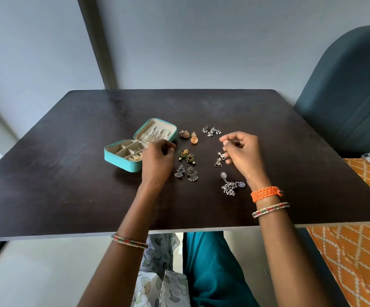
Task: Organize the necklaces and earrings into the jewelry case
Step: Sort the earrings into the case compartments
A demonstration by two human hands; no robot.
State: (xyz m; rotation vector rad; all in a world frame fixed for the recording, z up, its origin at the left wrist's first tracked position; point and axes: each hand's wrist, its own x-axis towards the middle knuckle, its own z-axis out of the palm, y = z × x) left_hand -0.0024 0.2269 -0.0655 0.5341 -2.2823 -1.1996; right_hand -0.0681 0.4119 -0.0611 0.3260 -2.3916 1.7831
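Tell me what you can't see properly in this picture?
- Head view: whatever the right hand pinches is too small to make out.
- Head view: the left hand covers the near corner of the jewelry case; whether it holds anything cannot be told.
- Head view: the chains in the case lid are too fine to count.
- Head view: the triangle earrings are partly behind the right hand's fingers.

The person is wearing an orange braided band and a beaded bangle on the right wrist, 1 matching bangle on the left, teal trousers and a leaf-print top.
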